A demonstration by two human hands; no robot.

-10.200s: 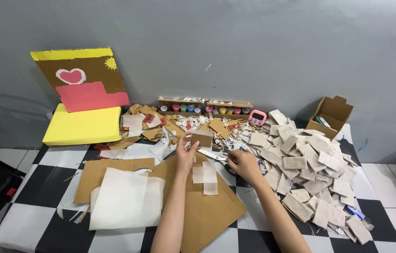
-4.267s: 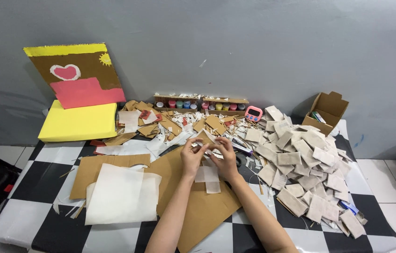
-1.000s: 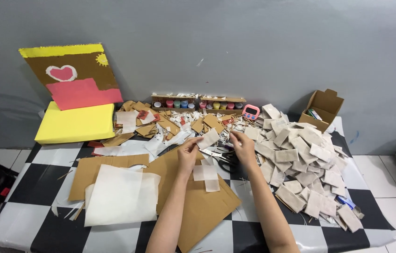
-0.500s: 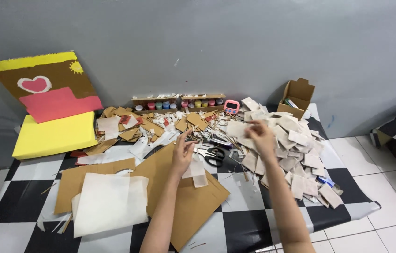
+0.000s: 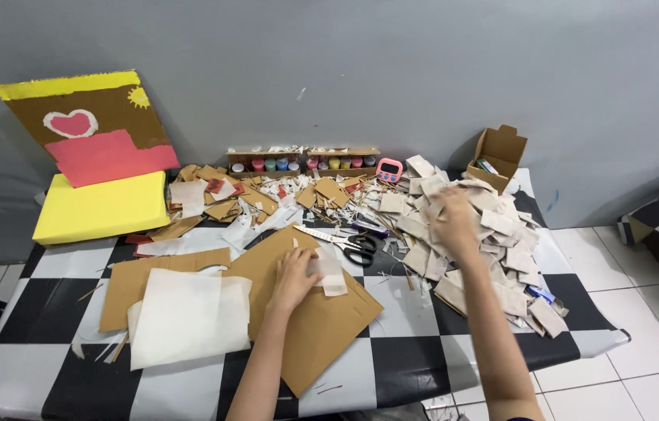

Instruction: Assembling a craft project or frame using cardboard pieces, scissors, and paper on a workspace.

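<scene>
Left hand point(image 5: 295, 274) pressed flat on pale squares point(image 5: 328, 271); right hand point(image 5: 452, 221), blurred, grip unclear, over the card pile point(image 5: 493, 234) by the table edge point(image 5: 579, 343)

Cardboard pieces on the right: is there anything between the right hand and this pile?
Nothing visible stands between them. The right hand, blurred, is over the pile of cardboard pieces. The scissors lie to its left, out of its way. The left hand rests on a small pale sheet.

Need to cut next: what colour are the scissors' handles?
Black, seen in the head view: the scissors lie beside the left hand.
</scene>
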